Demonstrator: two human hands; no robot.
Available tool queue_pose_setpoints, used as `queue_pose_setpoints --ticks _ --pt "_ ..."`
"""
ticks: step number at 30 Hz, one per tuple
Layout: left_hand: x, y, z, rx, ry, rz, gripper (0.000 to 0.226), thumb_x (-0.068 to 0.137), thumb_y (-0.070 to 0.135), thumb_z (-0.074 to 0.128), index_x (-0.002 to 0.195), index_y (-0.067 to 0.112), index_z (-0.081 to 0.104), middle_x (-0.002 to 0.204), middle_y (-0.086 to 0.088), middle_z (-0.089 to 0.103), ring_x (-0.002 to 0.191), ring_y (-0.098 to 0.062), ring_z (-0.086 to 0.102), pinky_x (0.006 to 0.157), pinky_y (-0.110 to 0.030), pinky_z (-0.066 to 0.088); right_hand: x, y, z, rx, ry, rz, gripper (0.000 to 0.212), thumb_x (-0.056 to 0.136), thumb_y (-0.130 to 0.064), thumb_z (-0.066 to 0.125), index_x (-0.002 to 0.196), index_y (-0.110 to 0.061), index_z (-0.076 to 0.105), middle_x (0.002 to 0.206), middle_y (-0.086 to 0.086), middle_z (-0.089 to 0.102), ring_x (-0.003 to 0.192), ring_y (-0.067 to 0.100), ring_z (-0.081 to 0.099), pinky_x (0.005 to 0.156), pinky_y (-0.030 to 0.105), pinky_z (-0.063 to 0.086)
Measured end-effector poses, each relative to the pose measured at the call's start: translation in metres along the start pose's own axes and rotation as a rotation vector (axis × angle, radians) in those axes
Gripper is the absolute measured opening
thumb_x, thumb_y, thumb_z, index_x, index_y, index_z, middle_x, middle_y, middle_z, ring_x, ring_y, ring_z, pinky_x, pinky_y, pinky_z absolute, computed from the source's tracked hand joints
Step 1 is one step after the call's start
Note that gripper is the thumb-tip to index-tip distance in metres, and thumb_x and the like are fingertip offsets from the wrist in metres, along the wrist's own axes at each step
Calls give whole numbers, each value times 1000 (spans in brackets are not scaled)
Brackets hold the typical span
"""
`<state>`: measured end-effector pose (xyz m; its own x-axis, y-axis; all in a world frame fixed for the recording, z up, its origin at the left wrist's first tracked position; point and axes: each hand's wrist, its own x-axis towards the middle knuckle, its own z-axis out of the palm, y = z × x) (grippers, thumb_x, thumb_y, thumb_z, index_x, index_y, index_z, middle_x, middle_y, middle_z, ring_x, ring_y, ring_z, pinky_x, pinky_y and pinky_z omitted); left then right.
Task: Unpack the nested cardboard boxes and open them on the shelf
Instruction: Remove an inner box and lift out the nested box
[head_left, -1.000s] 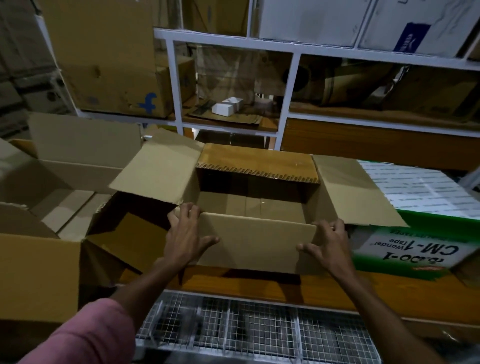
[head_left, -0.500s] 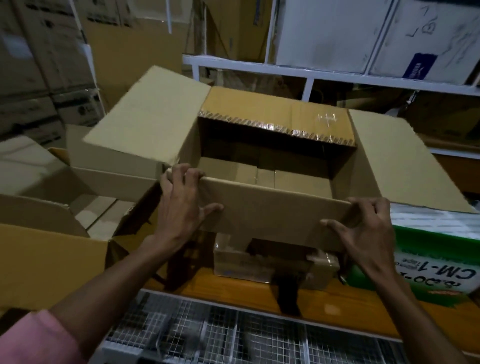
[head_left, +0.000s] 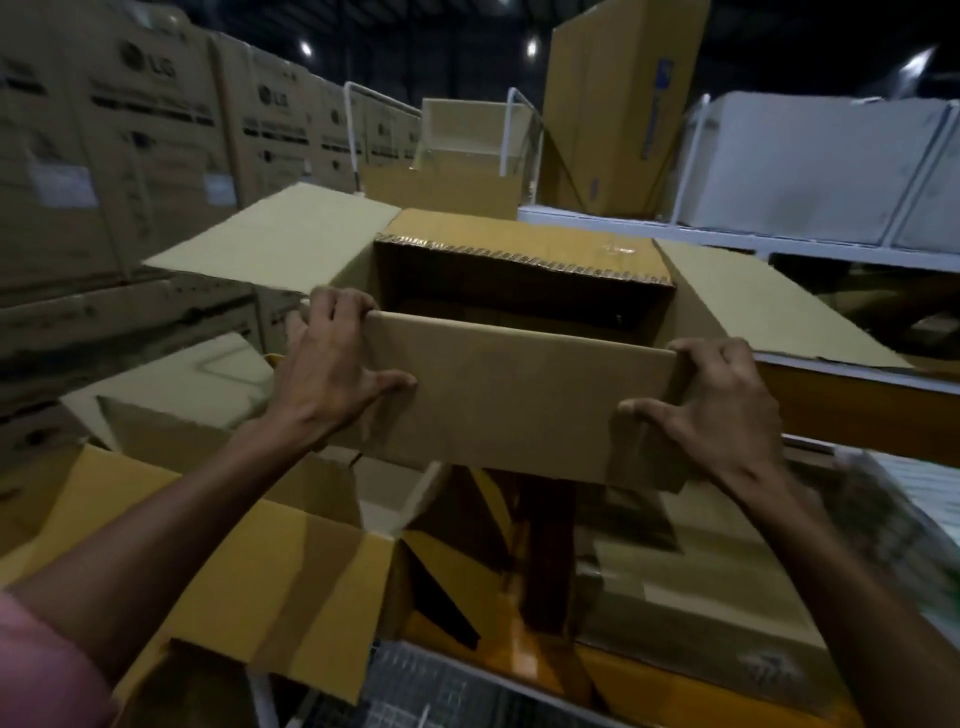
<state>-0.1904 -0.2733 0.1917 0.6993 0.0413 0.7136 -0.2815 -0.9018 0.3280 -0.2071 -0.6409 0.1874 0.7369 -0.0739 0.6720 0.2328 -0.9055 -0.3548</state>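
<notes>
We see a plain tan cardboard box (head_left: 519, 405), its inside dark brown in shadow, with a far flap (head_left: 519, 236) of warmer ochre edged by a glinting, zigzag strip of clear tape. Its side flaps read pale greyish beige. At lower left we find a yellower, mustard-toned open box (head_left: 249, 571). The sleeve (head_left: 36, 670) at the corner is pink. The stacked cartons (head_left: 119, 156) at left are dull grey-brown with black printed logos and lettering and pale labels. The shelf (head_left: 841, 395) shows an orange-brown board and white frame bars. We note white-grey boxes (head_left: 810, 166) at upper right, and a tall tan carton (head_left: 618, 104) bearing a blue stripe.
</notes>
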Motion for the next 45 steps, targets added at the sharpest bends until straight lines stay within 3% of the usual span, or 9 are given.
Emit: queue_pose_setpoints --ticks 8,15,21,25,35,40,42,45 --pt "67 -184 -60 20 -81 -5 84 67 46 90 133 17 46 131 -9 43 116 -32 44 90 -50 49 33 -165 107 -28 -50 12 78 72 -53 84 135 -19 53 126 13 50 110 29 53 76 35 42" --pt "94 -281 -51 42 -187 -23 88 67 48 90 136 18 45 132 -8 43 115 -31 43 91 -47 44 41 -236 179 -50 -130 128 77 69 -56 85 133 -26 53 126 8 49 111 28 54 78 40 49" --pt "101 -324 -21 22 -297 -69 90 65 51 89 136 23 43 133 -4 42 119 -30 43 93 -56 51 44 -251 220 -56 -208 190 78 68 -56 84 134 -27 52 130 7 48 113 29 55 83 46 56" --pt "99 -348 -7 32 -354 -84 91 66 53 89 138 23 41 134 -5 43 119 -30 44 92 -52 51 44 -256 242 -87 -270 221 78 69 -58 84 133 -30 51 130 6 49 114 29 55 85 47 54" --pt "93 -387 24 67 -547 -146 99 64 59 87 142 23 37 137 -7 45 124 -34 45 96 -58 51 31 -262 271 -163 -383 282 85 68 -59 84 139 -33 46 142 7 45 124 32 52 94 51 54" --pt "86 -398 37 93 -680 -153 99 69 61 84 148 29 35 145 -10 41 131 -41 38 102 -62 46 21 -265 285 -250 -454 295 85 66 -68 80 136 -33 44 144 6 46 122 31 53 92 53 54" --pt "83 -401 36 121 -697 -139 95 76 64 77 154 35 31 158 -7 29 139 -43 26 105 -64 41 21 -267 285 -303 -497 300 87 68 -70 78 138 -32 43 146 8 45 124 33 52 93 52 52" --pt "85 -407 35 158 -725 -146 80 92 72 47 160 40 17 168 0 12 144 -46 11 108 -67 33 22 -271 283 -304 -581 323 85 75 -67 75 143 -31 40 152 11 39 131 37 46 98 55 49"
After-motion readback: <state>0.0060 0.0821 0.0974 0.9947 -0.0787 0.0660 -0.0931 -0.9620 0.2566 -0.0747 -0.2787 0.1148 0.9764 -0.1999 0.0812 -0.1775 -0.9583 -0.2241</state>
